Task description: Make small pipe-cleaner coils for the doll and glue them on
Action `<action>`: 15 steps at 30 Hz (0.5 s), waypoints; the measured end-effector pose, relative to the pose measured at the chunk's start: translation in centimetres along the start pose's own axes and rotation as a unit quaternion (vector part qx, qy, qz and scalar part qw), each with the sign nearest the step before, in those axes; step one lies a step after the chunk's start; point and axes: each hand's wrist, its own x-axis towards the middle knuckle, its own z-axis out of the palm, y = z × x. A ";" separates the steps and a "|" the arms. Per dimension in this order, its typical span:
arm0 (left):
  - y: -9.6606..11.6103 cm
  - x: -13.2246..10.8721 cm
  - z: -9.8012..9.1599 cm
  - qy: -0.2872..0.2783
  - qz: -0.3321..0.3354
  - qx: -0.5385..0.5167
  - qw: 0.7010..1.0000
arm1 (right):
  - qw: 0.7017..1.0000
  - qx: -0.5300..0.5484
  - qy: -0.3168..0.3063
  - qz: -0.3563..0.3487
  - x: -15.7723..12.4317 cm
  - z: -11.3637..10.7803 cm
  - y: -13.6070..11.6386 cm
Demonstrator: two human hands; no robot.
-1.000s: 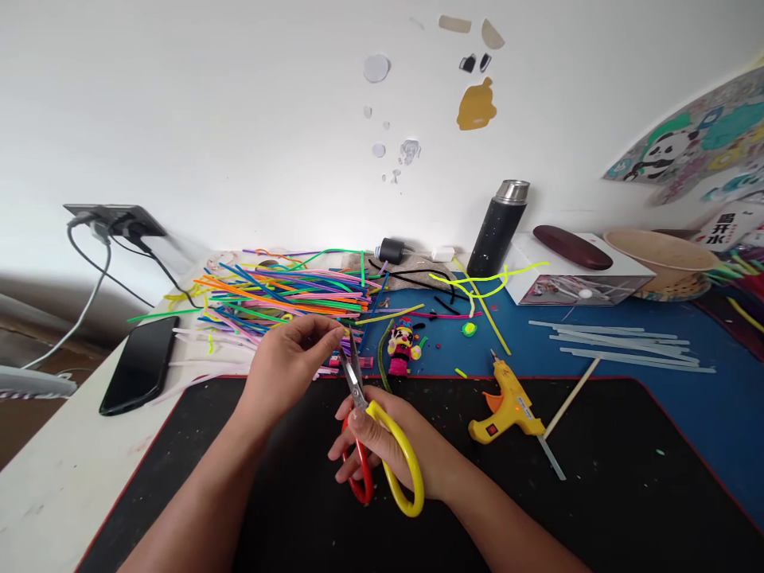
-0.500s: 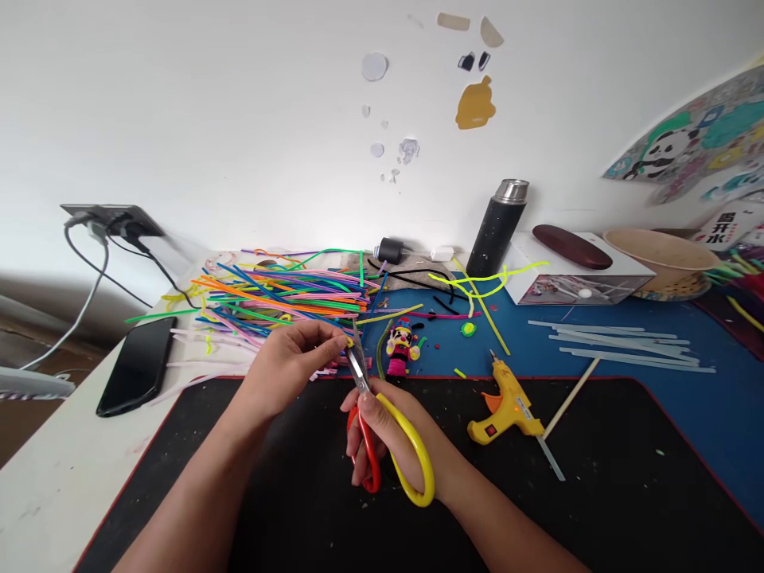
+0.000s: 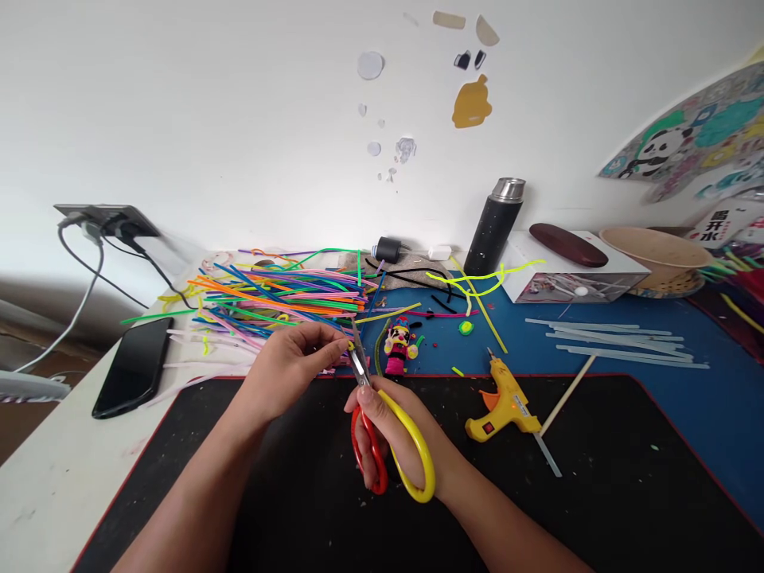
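My right hand (image 3: 399,434) grips a pair of scissors (image 3: 382,430) with one red and one yellow handle, blades pointing up and away over the black mat (image 3: 597,493). My left hand (image 3: 286,366) pinches a tiny yellow piece at the blade tips; I cannot make out what it is. Just behind the blades lies a heap of coloured pipe cleaners (image 3: 274,298). A small pipe-cleaner figure (image 3: 399,344) stands right of the blades, beside a green stem.
A yellow glue gun (image 3: 501,402) lies on the mat's right, with a wooden stick (image 3: 567,394) and clear glue sticks (image 3: 621,344) beyond. A black phone (image 3: 134,366) lies left. At the back stand a black flask (image 3: 494,227), a white box (image 3: 573,274), a woven bowl (image 3: 656,251).
The scissor handles have closed together and my right hand has shifted slightly right and up. My left hand keeps its pinch at the blades.
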 end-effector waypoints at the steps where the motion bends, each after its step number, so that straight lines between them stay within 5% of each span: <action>1: -0.1 0.0 0.0 -0.003 0.000 -0.001 1.000 | 1.000 0.001 -0.001 -0.001 0.0 0.0 0.0; 15: -0.1 0.1 0.0 -0.005 0.002 0.026 1.000 | 1.000 -0.005 0.007 -0.003 0.1 -0.2 0.3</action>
